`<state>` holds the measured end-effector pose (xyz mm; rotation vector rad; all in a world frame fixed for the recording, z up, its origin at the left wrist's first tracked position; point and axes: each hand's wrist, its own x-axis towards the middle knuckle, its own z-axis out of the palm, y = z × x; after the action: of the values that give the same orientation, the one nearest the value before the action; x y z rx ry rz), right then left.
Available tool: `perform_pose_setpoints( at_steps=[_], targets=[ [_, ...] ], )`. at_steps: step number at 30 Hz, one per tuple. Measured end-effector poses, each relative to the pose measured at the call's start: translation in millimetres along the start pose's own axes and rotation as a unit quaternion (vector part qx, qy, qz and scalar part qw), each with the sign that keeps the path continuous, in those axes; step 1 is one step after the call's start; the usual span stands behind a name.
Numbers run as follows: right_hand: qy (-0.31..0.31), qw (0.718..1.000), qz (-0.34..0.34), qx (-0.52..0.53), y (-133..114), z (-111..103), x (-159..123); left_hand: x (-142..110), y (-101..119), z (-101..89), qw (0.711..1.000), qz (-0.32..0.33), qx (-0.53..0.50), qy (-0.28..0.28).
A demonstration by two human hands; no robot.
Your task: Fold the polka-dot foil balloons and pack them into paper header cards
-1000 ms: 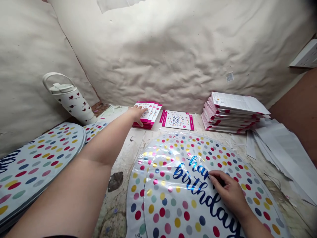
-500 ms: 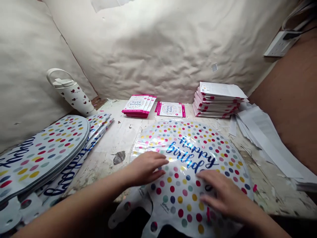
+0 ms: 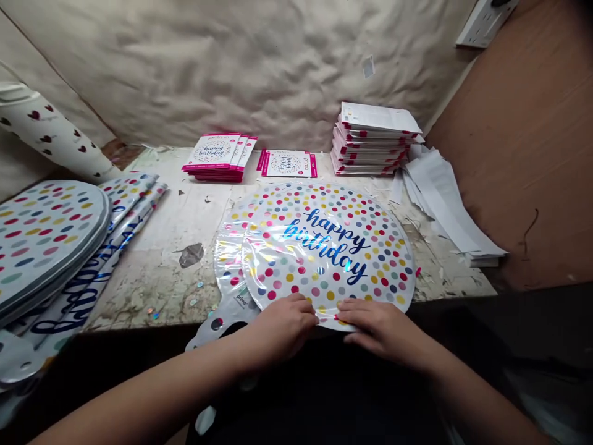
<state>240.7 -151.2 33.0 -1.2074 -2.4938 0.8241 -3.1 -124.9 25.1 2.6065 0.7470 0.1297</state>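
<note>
A flat, dotted foil balloon (image 3: 324,284) with blue "happy birthday" lettering lies in front of me, over another dotted foil balloon (image 3: 227,262) whose tail (image 3: 213,324) sticks out at the lower left. My left hand (image 3: 291,321) is closed on the top balloon's near edge, with its fingers curled and the thumb hidden. To its right, my right hand (image 3: 382,324) holds the same edge, fingers on top and thumb below. The tail of the top balloon is out of sight.
At the left lie a stack of dotted foil balloons (image 3: 50,235) and folded ones (image 3: 106,272), near a white tumbler with hearts (image 3: 50,133). Pink-edged packets (image 3: 215,154), a flatter packet group (image 3: 290,164), a tall packet stack (image 3: 370,142) and white paper strips (image 3: 449,204) line the back and right.
Both hands have drawn toward me, from the balloon's face to its near edge. The lower part with the tail no longer shows, and the full lettering is uncovered. The view has shifted too.
</note>
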Motion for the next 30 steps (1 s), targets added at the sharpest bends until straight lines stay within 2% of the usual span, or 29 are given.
perform_pose_setpoints(
  at_steps=[2,4,6,8,10,12,14,16,17,18,19,20,22,23,25,26,28,30],
  targets=[
    [-0.033,0.999,0.010,0.013,2.4,-15.9,22.2,2.3,-3.0,-6.7,0.999,-0.020,-0.040,-0.024],
    [-0.010,0.998,0.056,-0.028,11.2,-26.0,60.7,4.2,-5.3,-11.6,0.996,-0.039,-0.073,-0.034],
    [0.006,0.989,0.116,-0.096,25.3,-29.3,107.6,6.4,-5.6,-15.0,0.993,-0.050,-0.100,-0.041],
    [-0.021,0.981,0.147,-0.128,43.3,-28.2,147.0,8.6,-4.6,-17.4,0.990,-0.053,-0.122,-0.053],
    [-0.026,0.971,0.195,-0.135,64.6,-27.0,162.2,10.2,-4.4,-18.9,0.986,-0.061,-0.141,-0.062],
    [0.002,0.954,0.270,-0.134,87.9,-30.3,145.1,10.9,-7.1,-20.6,0.981,-0.081,-0.164,-0.069],
    [0.036,0.920,0.365,-0.140,107.9,-40.5,101.3,11.7,-13.0,-23.6,0.971,-0.103,-0.198,-0.080],
    [0.068,0.857,0.481,-0.171,115.6,-55.5,49.1,15.0,-20.0,-28.8,0.955,-0.127,-0.248,-0.100],
    [0.098,0.824,0.519,-0.207,111.9,-62.8,27.0,18.4,-22.5,-32.2,0.945,-0.144,-0.271,-0.113],
    [0.129,0.807,0.522,-0.244,102.5,-68.7,10.6,23.0,-23.7,-36.0,0.937,-0.160,-0.284,-0.123],
    [0.148,0.816,0.494,-0.260,87.6,-72.2,1.4,28.8,-23.3,-40.0,0.934,-0.171,-0.285,-0.129],
    [0.145,0.854,0.435,-0.246,68.4,-72.5,-0.4,35.1,-21.2,-44.0,0.937,-0.175,-0.272,-0.129],
    [0.070,0.952,0.262,-0.145,23.8,-63.2,13.9,46.0,-13.6,-51.8,0.958,-0.167,-0.206,-0.110],
    [0.030,0.974,0.199,-0.105,2.7,-54.4,25.7,48.5,-9.9,-55.7,0.970,-0.156,-0.162,-0.096],
    [-0.028,0.983,0.140,-0.114,-27.7,-34.0,47.1,43.6,-8.3,-64.5,0.986,-0.127,-0.075,-0.079],
    [-0.035,0.983,0.129,-0.130,-35.3,-24.5,53.1,35.6,-11.9,-69.9,0.989,-0.120,-0.033,-0.075],
    [-0.011,0.982,0.128,-0.139,-37.0,-11.0,53.1,10.9,-28.2,-82.2,0.988,-0.132,0.046,-0.059],
    [0.050,0.985,0.125,-0.105,-29.0,-4.1,41.7,-16.7,-51.4,-93.5,0.975,-0.185,0.123,-0.002]
  ],
)
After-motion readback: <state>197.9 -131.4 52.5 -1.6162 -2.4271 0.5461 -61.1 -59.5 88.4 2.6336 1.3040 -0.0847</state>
